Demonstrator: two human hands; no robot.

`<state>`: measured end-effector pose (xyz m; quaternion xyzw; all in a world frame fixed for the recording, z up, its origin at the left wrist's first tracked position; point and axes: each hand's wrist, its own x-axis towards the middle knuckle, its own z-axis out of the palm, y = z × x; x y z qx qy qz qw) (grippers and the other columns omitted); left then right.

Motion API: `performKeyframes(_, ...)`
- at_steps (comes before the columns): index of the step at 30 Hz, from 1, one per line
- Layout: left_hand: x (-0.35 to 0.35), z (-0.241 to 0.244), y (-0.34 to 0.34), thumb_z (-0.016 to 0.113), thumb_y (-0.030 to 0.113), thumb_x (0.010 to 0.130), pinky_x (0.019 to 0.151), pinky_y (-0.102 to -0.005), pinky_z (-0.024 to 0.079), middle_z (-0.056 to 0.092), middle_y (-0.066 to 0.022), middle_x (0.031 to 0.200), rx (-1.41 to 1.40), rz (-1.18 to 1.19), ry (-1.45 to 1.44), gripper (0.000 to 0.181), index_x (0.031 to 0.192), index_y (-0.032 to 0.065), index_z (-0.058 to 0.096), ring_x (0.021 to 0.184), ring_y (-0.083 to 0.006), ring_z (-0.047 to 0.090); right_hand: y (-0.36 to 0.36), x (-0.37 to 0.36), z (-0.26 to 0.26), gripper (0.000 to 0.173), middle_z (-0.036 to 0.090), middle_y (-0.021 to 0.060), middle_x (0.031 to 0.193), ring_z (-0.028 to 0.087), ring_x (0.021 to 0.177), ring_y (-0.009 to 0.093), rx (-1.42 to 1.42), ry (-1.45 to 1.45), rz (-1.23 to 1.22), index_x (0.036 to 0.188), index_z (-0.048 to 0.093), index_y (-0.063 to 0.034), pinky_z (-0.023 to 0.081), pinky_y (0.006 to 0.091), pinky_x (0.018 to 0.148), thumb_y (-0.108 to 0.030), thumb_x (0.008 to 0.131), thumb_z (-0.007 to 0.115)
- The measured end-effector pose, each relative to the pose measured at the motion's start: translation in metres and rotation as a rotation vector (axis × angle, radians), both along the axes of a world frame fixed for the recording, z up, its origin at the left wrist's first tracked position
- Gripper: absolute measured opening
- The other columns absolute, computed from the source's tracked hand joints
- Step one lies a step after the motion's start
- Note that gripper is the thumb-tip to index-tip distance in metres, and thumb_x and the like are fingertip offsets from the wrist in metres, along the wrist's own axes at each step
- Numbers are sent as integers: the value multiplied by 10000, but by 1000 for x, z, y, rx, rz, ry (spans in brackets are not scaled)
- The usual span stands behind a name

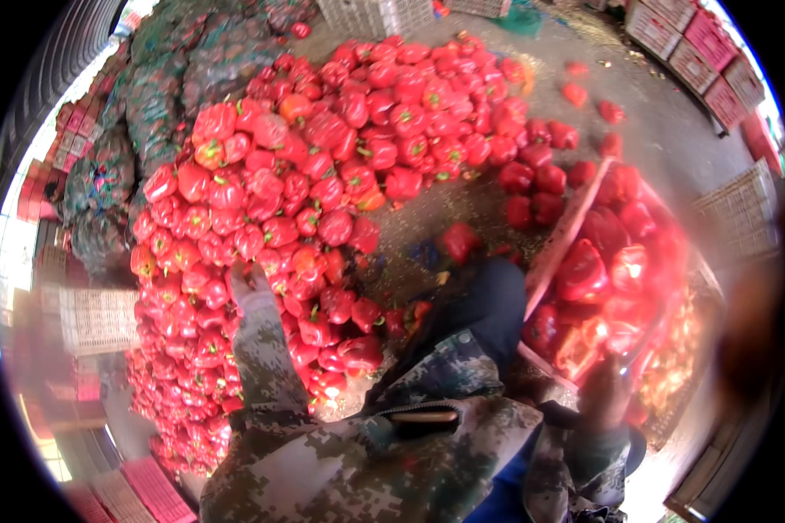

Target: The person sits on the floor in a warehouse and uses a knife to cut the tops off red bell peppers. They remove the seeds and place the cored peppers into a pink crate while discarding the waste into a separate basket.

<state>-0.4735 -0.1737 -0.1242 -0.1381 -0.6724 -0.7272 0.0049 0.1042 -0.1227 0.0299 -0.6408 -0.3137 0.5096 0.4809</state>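
A large heap of red bell peppers [327, 131] covers the floor in front of me and to the left. My left hand [248, 281] reaches into the heap, its fingers among the peppers; whether it grips one cannot be told. On the right stands a crate with a pink rim [566, 235], full of red bell peppers [582, 271], some of them with orange, pale insides or patches. My right hand [605, 392], blurred, is at the crate's near edge, beside a thin shiny thing that may be a blade. What it holds is unclear.
Green mesh sacks [154, 98] are piled at the upper left. A pale plastic crate [98, 320] stands left of the heap, another [739, 202] at the right. Stacked crates [690, 49] fill the upper right. Loose peppers [574, 95] lie on the floor, and cut pieces [674, 353] lie beyond the filled crate.
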Motion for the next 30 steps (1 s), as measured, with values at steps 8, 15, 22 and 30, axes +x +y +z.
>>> performKeyframes(8,101,-96,-45,620,232,758,923,-431,415,440,-129,1254,-1285,-891,1004,475,1193,102,481,1160,-298,409,19,-29,-8,341,471,13,594,413,364,76,-89,15,-37,1009,506,-47,322,201,299,-319,824,599)
performKeyframes(15,137,-131,23,621,211,765,905,-435,431,443,-123,1240,-1845,-1116,543,472,1198,117,459,1131,-299,433,22,-49,-12,354,506,36,628,457,388,98,-115,-25,27,1000,501,-18,366,211,323,-291,807,619)
performKeyframes(22,134,-148,58,623,190,772,888,-439,447,446,-117,1225,-1901,-1099,303,473,1203,132,437,1103,-299,458,21,-61,-1,303,505,27,610,462,433,97,-143,-58,20,987,514,14,339,204,362,-203,800,615)
performKeyframes(30,125,-135,55,625,166,780,868,-443,465,449,-109,1209,-1314,-853,-412,480,1209,150,413,1071,-300,486,16,-57,0,249,506,38,588,482,440,116,-63,25,108,982,516,2,376,223,395,-159,812,599)
